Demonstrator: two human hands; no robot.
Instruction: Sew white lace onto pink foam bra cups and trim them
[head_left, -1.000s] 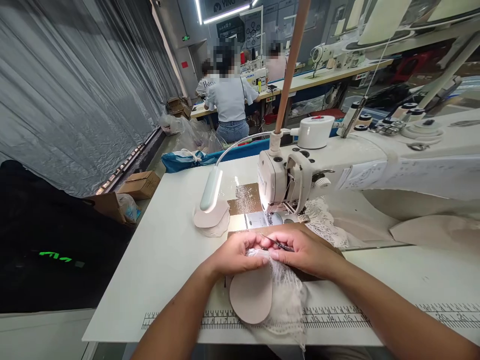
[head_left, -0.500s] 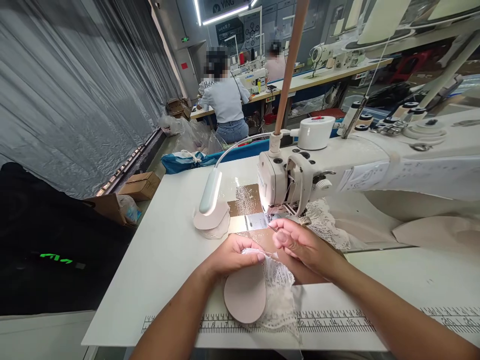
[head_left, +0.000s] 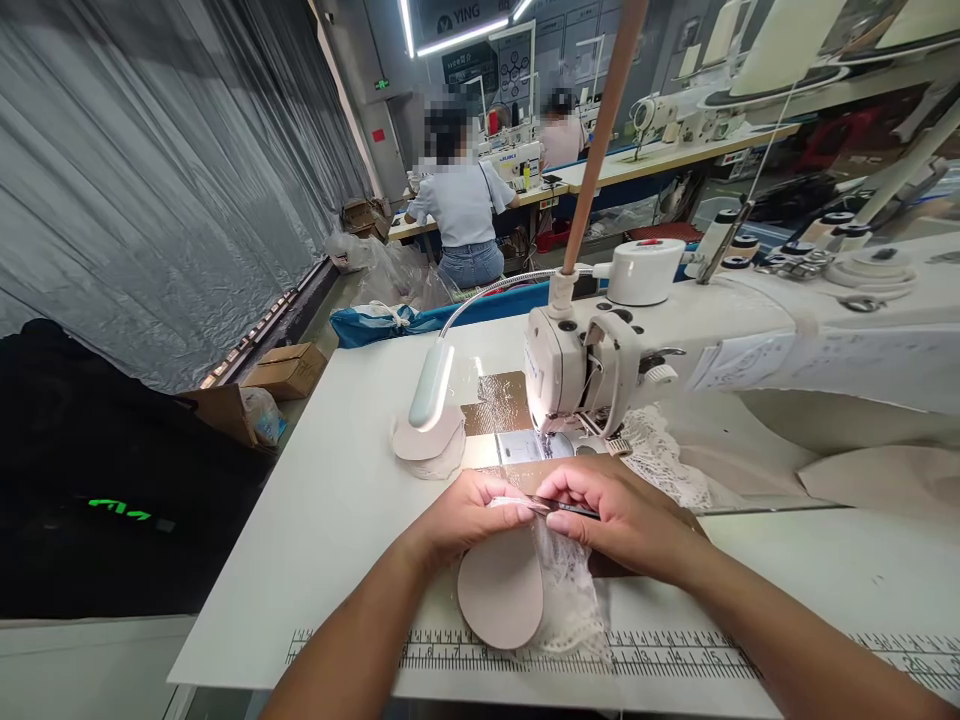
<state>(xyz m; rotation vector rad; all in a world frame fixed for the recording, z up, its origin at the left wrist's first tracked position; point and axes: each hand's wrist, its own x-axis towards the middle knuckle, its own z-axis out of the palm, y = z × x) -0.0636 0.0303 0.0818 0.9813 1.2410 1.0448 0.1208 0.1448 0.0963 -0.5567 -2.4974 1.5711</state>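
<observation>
My left hand [head_left: 484,515] pinches the top edge of a white lace piece [head_left: 571,585] and a rounded beige fabric piece [head_left: 501,592], which hang down over the table's front. Between the fingers of my right hand [head_left: 600,510] are dark tweezers [head_left: 574,508], their tips at the edge held by my left thumb. The fingertips of both hands nearly meet. Just beyond them stands the sewing machine head [head_left: 559,370], its needle area over the metal plate [head_left: 517,447]. What the tweezer tips grip is too small to tell.
A small lamp [head_left: 431,385] on a bendy neck hangs over a stack of beige and lace pieces [head_left: 431,445]. More lace [head_left: 660,455] lies right of the needle. A printed ruler [head_left: 652,652] runs along the front edge. Behind, a person [head_left: 465,205] sits at another machine.
My right hand has come down and toward me from near the needle, bringing the tweezers to the fabric edge in my left hand. The view has shifted slightly.
</observation>
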